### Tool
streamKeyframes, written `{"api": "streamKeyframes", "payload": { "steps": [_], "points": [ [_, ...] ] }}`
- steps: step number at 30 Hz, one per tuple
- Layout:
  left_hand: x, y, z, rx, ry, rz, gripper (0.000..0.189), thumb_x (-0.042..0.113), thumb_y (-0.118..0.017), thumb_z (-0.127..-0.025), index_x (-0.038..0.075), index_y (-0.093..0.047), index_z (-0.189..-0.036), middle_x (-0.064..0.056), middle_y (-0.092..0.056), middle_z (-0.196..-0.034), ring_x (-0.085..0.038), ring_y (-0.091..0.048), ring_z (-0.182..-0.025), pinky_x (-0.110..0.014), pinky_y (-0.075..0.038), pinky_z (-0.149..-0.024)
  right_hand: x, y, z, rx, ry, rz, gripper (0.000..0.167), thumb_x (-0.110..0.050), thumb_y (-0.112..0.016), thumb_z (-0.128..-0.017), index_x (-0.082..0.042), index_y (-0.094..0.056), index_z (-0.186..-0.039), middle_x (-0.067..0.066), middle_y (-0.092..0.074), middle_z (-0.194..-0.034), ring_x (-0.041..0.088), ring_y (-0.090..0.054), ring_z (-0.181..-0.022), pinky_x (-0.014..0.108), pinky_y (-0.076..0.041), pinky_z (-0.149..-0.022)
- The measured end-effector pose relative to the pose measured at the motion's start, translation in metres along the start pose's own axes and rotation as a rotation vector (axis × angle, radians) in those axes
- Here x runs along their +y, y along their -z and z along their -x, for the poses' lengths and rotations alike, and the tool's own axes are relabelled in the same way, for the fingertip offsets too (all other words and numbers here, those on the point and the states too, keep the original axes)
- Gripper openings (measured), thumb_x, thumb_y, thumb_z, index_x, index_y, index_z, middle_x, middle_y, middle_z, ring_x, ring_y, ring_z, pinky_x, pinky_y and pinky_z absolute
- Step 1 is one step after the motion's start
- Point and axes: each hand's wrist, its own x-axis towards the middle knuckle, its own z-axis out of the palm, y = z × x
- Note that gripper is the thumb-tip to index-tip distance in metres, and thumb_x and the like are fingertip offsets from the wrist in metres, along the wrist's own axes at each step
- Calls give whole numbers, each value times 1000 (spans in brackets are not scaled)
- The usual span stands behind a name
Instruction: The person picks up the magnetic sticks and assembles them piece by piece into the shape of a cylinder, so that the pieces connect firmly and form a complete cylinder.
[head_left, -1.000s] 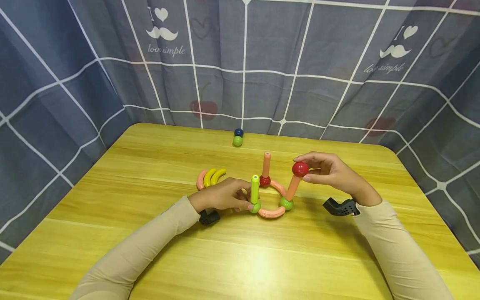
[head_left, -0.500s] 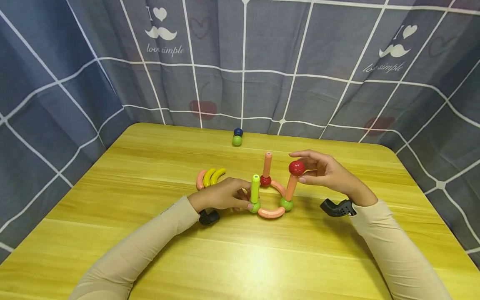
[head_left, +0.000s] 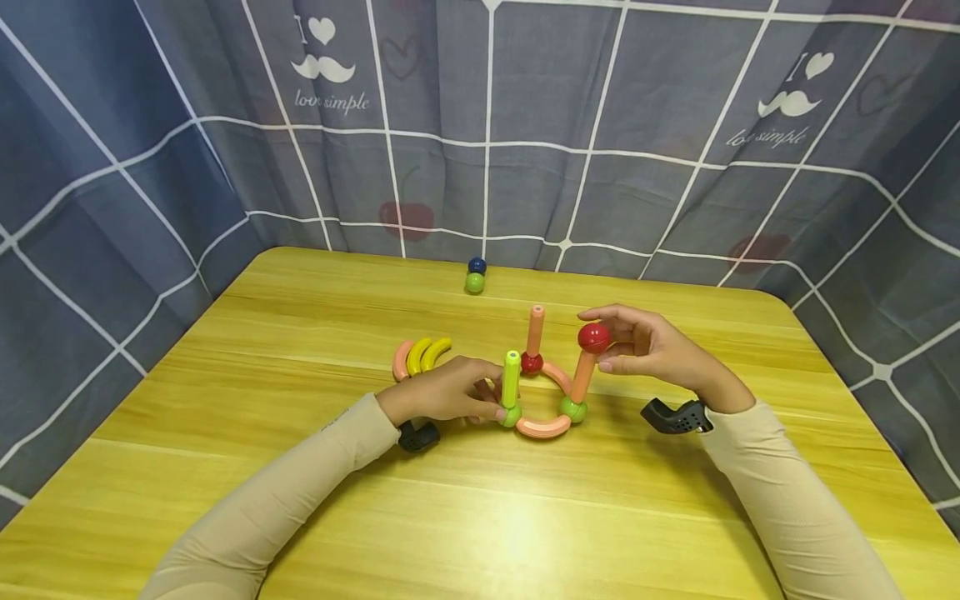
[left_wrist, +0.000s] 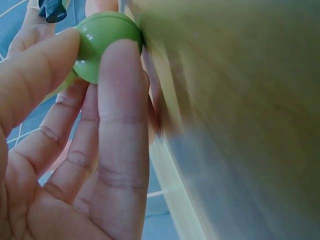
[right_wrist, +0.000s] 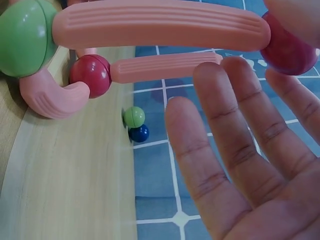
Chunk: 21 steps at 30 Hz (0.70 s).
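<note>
My left hand pinches a green ball at the left of a magnetic stick-and-ball build; a lime stick stands on that ball. Curved pink pieces link it with another green ball and a red ball behind. From the second green ball a pink stick rises, slightly tilted, topped by a red ball. My right hand surrounds this top ball loosely, thumb at it, fingers extended apart from it. Another pink stick stands on the rear red ball.
Left of the build, partly behind my left hand, lie two yellow curved pieces and a pink one. Near the far edge of the wooden table sit a green ball and a blue ball. A checked curtain surrounds the table.
The top red ball and its pink stick have shifted slightly left. My right hand moved left too, and its fingers have loosened from the ball. The left hand stays put.
</note>
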Motion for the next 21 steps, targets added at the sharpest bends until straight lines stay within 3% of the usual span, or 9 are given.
{"api": "streamKeyframes", "payload": {
  "steps": [8,12,16,21],
  "points": [
    [0,0,0,-3,1,3,12,11,-75,-104,4,-70,-112,-9,-72,-113,-9,-74,-92,-27,-63,-71,4,2,0,-22,-15,17,69,16,-73,-93,-23,-62,-148,-5,-71,-134,12,-72,-117,34,-61,-98],
    [0,1,1,-2,1,2,12,11,-76,-104,4,-70,-111,-9,-72,-113,-9,-74,-92,-27,-63,-71,7,4,0,-38,-10,0,63,17,-71,-94,-15,-62,-148,-2,-73,-132,12,-72,-116,33,-61,-98],
    [0,1,1,-6,-9,5,12,12,-75,-104,4,-70,-111,-9,-72,-113,-9,-74,-93,-27,-63,-71,15,8,-1,-44,-24,12,57,18,-68,-96,-15,-66,-142,-3,-75,-127,11,-73,-113,30,-61,-96],
    [1,0,2,-4,-6,10,11,11,-75,-104,6,-71,-112,-7,-72,-113,-8,-74,-95,-27,-63,-72,28,16,-6,3,-100,75,39,14,-62,-102,7,-62,-141,-7,-76,-125,9,-73,-112,26,-60,-96]
  ]
}}
